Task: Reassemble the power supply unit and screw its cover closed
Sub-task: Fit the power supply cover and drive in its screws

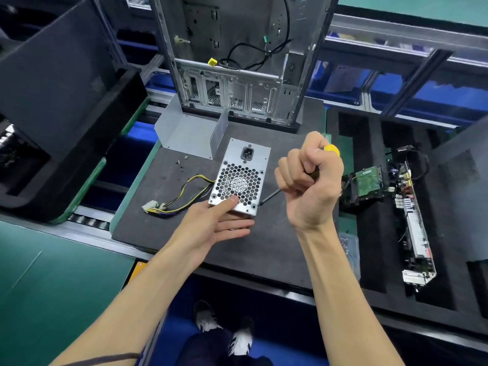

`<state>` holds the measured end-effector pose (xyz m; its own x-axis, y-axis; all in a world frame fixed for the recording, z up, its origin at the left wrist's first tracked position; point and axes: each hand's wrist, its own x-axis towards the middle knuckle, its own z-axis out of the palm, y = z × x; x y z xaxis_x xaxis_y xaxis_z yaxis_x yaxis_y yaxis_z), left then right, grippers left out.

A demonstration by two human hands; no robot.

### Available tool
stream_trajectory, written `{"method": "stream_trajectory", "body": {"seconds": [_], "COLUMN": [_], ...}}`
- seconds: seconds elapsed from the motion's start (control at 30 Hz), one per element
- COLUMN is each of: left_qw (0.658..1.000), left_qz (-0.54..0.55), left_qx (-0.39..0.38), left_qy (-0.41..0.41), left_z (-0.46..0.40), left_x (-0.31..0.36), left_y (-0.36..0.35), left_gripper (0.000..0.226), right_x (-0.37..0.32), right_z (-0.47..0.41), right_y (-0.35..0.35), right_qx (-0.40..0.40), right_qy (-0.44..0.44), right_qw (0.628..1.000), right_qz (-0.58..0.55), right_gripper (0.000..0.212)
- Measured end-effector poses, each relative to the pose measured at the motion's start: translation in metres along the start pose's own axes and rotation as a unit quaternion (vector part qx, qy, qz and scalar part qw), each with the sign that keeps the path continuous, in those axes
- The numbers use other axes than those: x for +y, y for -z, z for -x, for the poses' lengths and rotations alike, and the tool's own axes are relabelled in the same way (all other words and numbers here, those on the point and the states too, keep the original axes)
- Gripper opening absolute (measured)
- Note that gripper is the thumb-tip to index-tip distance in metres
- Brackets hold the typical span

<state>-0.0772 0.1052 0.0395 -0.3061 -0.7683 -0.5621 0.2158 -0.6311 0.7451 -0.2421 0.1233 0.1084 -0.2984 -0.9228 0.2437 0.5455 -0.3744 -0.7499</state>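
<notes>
The left hand [211, 223] presses flat on the power supply [240, 178] (fingers straight). The right hand [309, 180] grips a screwdriver [269, 197] beside it.

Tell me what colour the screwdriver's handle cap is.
Yellow; the screwdriver cap shows above the right hand in the head view.

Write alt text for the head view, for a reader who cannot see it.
A person's left hand steadies a silver power supply on a dark foam mat, while the right hand grips a yellow-handled screwdriver with its tip at the unit's near right corner. Loose screws lie to the left; an empty computer case stands behind.
</notes>
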Motion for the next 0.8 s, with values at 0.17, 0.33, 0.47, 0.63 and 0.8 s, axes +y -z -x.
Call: {"method": "stream_trajectory", "body": {"seconds": [0.17,0.33,0.47,0.63,0.8], "left_qw": [1.0,1.0,0.999,0.999,0.999], "left_qz": [-0.021,-0.023,-0.021,-0.022,-0.022], "left_qx": [-0.006,-0.014,-0.025,-0.027,-0.023], "left_qy": [0.006,0.009,0.014,0.018,0.02], "left_z": [-0.0011,0.0001,0.0016,0.0024,0.0029], "left_x": [0.0016,0.0026,0.0041,0.0045,0.0049], "left_y": [-0.0024,-0.0031,-0.0026,-0.004,-0.0039], "left_gripper": [0.017,0.025,0.023,0.025,0.024], "right_x": [0.0017,0.0047,0.004,0.0013,0.0014], "right_z": [-0.0011,-0.001,-0.001,-0.0015,-0.0007], "right_y": [-0.0019,-0.0035,-0.0034,-0.0034,-0.0034], "right_qx": [-0.012,-0.016,-0.018,-0.015,-0.016], "right_qy": [-0.003,-0.006,0.004,0.014,0.014], "right_qw": [1.0,1.0,1.0,1.0,1.0], "right_qz": [-0.002,0.007,0.013,0.01,0.014], "right_gripper": [0.027,0.027,0.024,0.023,0.024]}}
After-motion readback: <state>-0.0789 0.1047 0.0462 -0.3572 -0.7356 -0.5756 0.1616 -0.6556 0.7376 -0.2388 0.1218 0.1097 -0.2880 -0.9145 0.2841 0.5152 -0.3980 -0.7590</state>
